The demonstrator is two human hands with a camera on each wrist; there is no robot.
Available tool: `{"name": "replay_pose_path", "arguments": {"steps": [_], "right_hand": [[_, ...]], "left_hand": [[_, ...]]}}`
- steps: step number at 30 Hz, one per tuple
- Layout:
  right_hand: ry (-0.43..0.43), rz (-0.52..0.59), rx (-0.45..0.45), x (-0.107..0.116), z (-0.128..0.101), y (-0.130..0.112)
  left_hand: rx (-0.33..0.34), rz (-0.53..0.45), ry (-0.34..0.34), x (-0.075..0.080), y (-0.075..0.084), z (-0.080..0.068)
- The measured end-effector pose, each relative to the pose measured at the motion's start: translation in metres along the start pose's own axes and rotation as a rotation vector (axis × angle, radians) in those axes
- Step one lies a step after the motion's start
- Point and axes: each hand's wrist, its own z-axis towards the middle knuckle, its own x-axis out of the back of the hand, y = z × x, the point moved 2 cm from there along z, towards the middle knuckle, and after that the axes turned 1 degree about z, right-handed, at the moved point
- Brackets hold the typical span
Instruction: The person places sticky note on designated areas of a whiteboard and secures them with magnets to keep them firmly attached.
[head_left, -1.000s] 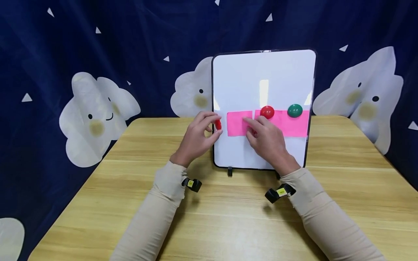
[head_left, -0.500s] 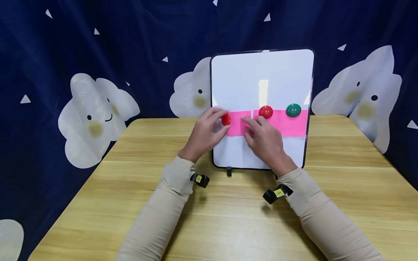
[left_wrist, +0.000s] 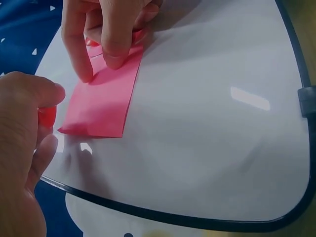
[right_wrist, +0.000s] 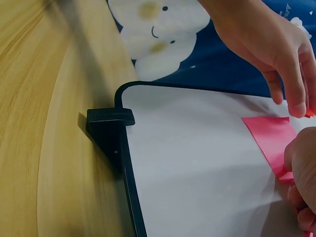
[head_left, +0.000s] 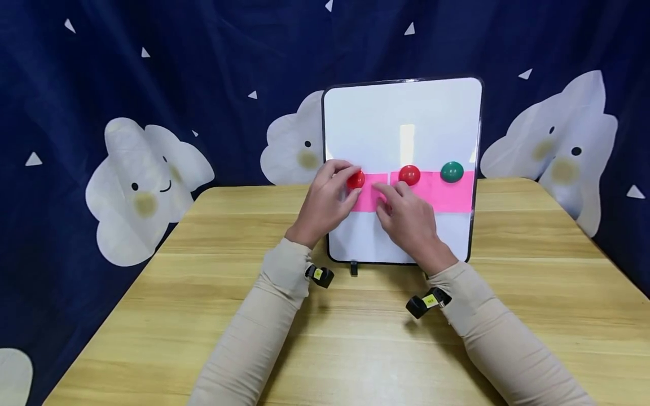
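Observation:
A white magnetic board (head_left: 401, 124) stands upright on the wooden table (head_left: 355, 349). Two pink paper strips lie side by side across it: the left strip (head_left: 369, 198) and the right strip (head_left: 447, 194). My left hand (head_left: 341, 186) pinches a red magnet (head_left: 356, 179) against the left strip's upper left corner. My right hand (head_left: 388, 197) presses its fingers flat on that strip. The left wrist view shows the pinched magnet (left_wrist: 47, 116), the strip (left_wrist: 101, 101) and the right hand's fingertips (left_wrist: 103, 49) on it. Another red magnet (head_left: 409, 175) and a green magnet (head_left: 451, 171) sit on the right strip.
The board rests on small black feet (right_wrist: 111, 123) near the table's middle. A dark blue curtain (head_left: 152, 84) with white cloud figures hangs behind. Bare wood lies to the left, right and front of the board.
My left hand carried the red magnet rightwards and upwards from the board's left edge onto the left pink strip. The right hand stayed pressed on the strip.

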Motion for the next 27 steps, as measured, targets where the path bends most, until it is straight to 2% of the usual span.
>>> {"name": "replay_pose_path", "arguments": {"steps": [10, 19, 27], "right_hand": [[-0.014, -0.002, -0.002, -0.002, 0.000, -0.001], [-0.005, -0.004, 0.005, -0.002, -0.001, -0.001], [0.002, -0.005, 0.018, 0.000, -0.002, 0.000]], "left_hand": [[0.034, 0.086, -0.054, -0.005, 0.003, 0.005], [0.047, 0.106, -0.023, -0.008, 0.005, 0.007], [0.011, 0.148, -0.023, -0.013, 0.007, 0.008]]}}
